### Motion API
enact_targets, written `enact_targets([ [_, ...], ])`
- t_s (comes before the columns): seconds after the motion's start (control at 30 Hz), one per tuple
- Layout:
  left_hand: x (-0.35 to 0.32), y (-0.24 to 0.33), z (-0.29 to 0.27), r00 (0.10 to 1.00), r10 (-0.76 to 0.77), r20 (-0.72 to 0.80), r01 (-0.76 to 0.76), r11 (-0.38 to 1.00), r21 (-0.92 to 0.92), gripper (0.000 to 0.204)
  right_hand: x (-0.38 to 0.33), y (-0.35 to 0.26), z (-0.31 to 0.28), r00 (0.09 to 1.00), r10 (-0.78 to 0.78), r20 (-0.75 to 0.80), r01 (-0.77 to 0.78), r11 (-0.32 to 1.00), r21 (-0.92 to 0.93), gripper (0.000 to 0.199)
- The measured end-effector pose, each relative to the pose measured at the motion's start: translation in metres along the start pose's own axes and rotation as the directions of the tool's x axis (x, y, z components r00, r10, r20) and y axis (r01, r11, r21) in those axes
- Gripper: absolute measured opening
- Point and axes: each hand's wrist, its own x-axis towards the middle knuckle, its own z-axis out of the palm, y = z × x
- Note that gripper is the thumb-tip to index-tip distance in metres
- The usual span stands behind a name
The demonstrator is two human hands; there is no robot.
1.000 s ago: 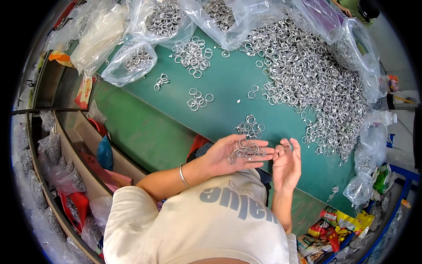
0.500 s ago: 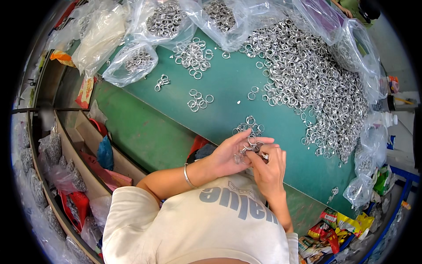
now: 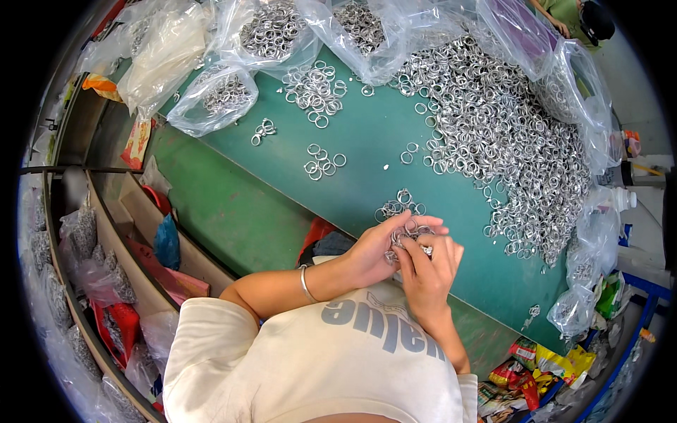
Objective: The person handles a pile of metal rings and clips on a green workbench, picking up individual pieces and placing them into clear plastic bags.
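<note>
Rings [image 3: 399, 240]: a small clump of silvery metal loops, lying in the palm and against the fingers of the left hand, above the near edge of the table.
Left hand [image 3: 368, 248]: palm up, loosely cupped, fingers mostly stretched out and not closed; it carries the clump.
Right hand [image 3: 431, 271]: bent over the clump from the right, thumb and fingers curled in among the loops; whether the fingertips pinch one of them cannot be told.
Wrist: a silver bracelet [image 3: 305, 285] on the left one.
Table [image 3: 367, 134]: green top, with a small pile [image 3: 400, 203] of loops just beyond the left fingers.
Big heap [image 3: 515, 141]: many more loops, spread over the right side of the top.
Loose groups: a handful [image 3: 323, 163] left of the middle, a wider scatter [image 3: 317, 95] behind it, a little bunch [image 3: 263, 132] farther left.
Clear bags: along the far edge, one [image 3: 243, 113] near the bunch, with loops inside.
Shelf [image 3: 116, 247]: at the left, with filled bags.
Packets [image 3: 536, 366]: bright ones, lower right.
Co-worker: a hand [image 3: 562, 29] at the top right.
</note>
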Motion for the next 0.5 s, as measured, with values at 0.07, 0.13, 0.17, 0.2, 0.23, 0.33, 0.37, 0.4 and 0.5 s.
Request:
enact_targets([
  [0.07, -0.0004, 0.0015, -0.0006, 1.0, 0.002, 0.008, -0.002, 1.0, -0.011, 0.05, 0.001, 0.0006, -0.0006, 0.999, 0.035, -0.001, -0.035, 0.997, 0.076, 0.017],
  [0.13, -0.0011, 0.0042, 0.0012, 0.999, -0.022, -0.024, 0.021, 0.998, -0.066, 0.049, 0.0027, 0.004, -0.0036, 0.992, 0.129, 0.017, -0.129, 0.962, 0.241, 0.017],
  [0.17, -0.0013, 0.0053, 0.002, 0.999, -0.035, -0.04, 0.031, 0.995, -0.093, 0.048, 0.0034, 0.0048, -0.0049, 0.99, 0.144, 0.013, -0.143, 0.962, 0.232, 0.017],
  [0.2, -0.001, 0.0041, -0.0003, 0.999, -0.022, -0.037, 0.018, 0.994, -0.106, 0.048, 0.0035, 0.0052, -0.0064, 0.987, 0.159, 0.011, -0.157, 0.962, 0.223, 0.016],
  [0.23, -0.0001, 0.0018, -0.0045, 0.999, -0.01, -0.034, 0.006, 0.993, -0.118, 0.047, 0.0038, 0.0052, -0.0072, 0.985, 0.173, 0.009, -0.171, 0.961, 0.215, 0.016],
  [0.33, 0.0008, -0.0002, -0.0046, 0.999, 0.014, -0.048, -0.02, 0.991, -0.131, 0.047, 0.0048, 0.005, -0.0073, 0.982, 0.19, -0.018, -0.182, 0.957, 0.226, 0.016],
  [0.37, 0.001, -0.0004, -0.0034, 0.998, 0.019, -0.056, -0.026, 0.991, -0.132, 0.047, 0.0051, 0.0044, -0.0074, 0.982, 0.188, -0.022, -0.18, 0.963, 0.203, 0.016],
  [0.4, 0.0008, -0.0004, -0.0028, 0.998, 0.037, -0.057, -0.043, 0.994, -0.105, 0.047, 0.0053, 0.0033, -0.0069, 0.982, 0.185, -0.026, -0.177, 0.967, 0.182, 0.016],
  [0.5, 0.0004, -0.0004, -0.0001, 0.995, 0.085, -0.057, -0.087, 0.995, -0.044, 0.045, 0.006, 0.0017, -0.0025, 0.983, 0.173, -0.064, -0.168, 0.983, 0.077, 0.016],
])
